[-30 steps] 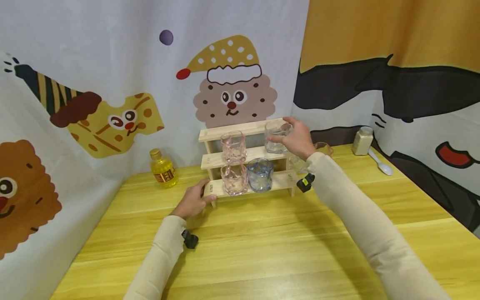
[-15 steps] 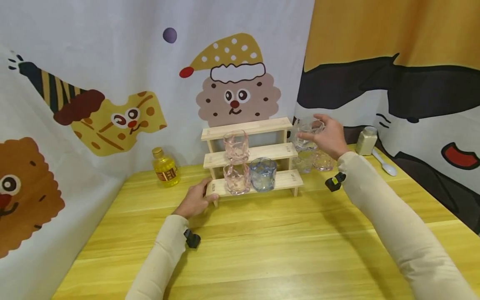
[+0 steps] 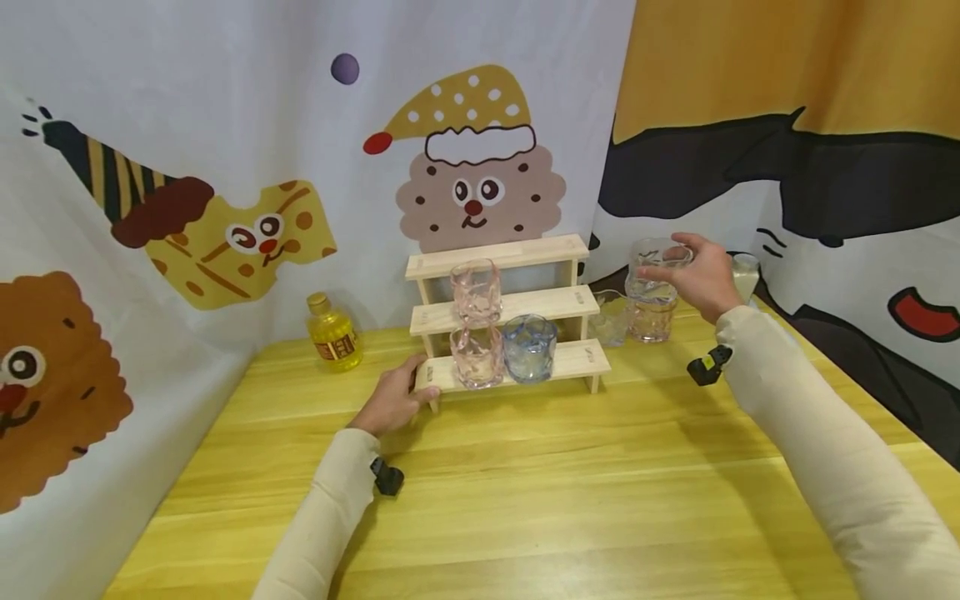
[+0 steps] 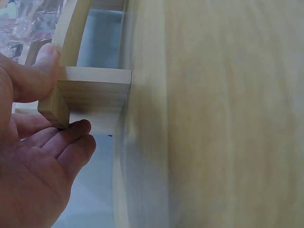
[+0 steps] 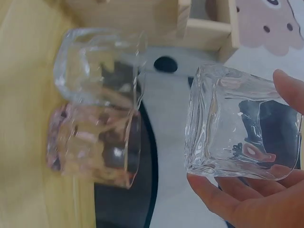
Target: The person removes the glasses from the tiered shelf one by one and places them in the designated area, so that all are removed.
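My right hand (image 3: 701, 275) holds a clear glass tumbler (image 5: 242, 123) by its sides, thumb on one side and fingers on the other. In the right wrist view the tumbler is apart from a pinkish tumbler (image 5: 97, 145) and another clear tumbler (image 5: 102, 69), both standing on the table. At the left end of the three-step wooden rack (image 3: 517, 304), my left hand (image 3: 393, 400) grips the lowest board, thumb on top and fingers beneath. A pink tumbler (image 3: 476, 292) stands on the middle step. The bottom step bears a second pink tumbler (image 3: 477, 360) and a blue tumbler (image 3: 530, 350).
A bottle of yellow oil (image 3: 334, 335) stands on the table (image 3: 495, 500) left of the rack. Behind my right hand is a partly hidden jar (image 3: 746, 273) of pale contents. A printed curtain (image 3: 300, 108) hangs close behind the rack.
My right hand has carried the clear tumbler from the right part of the rack rightward, past its end, to above the pinkish tumbler. The left hand keeps its grip on the rack.
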Demonstrator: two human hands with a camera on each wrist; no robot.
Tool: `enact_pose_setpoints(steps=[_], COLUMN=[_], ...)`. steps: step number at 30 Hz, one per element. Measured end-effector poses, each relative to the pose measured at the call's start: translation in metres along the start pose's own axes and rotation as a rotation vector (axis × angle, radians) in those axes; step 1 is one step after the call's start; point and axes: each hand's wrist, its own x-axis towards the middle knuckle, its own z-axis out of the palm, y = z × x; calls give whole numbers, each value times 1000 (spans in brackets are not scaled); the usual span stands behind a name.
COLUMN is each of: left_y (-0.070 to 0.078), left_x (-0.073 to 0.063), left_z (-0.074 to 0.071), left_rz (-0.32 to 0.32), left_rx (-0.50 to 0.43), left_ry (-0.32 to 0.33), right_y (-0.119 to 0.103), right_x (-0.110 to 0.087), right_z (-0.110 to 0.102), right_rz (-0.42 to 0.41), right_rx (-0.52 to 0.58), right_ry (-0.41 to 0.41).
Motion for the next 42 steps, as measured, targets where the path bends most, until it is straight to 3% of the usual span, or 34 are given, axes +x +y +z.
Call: enact_pose_setpoints(steps=[11, 21, 32, 42], left_y=[-1, 0, 3, 1], left_x=[1, -1, 1, 1], left_z=[1, 1, 1, 1], left_rz=[6, -10, -18, -27], left_rx=[7, 4, 7, 17], left_ry=[2, 3, 1, 9], right_y=[31, 50, 79, 97], right_x=[1, -1, -1, 0], right_z=[-25, -38, -39, -33], right_rz=[64, 114, 168, 209], right_rx=[-36, 2, 18, 38], right_ry=[35, 73, 83, 41])
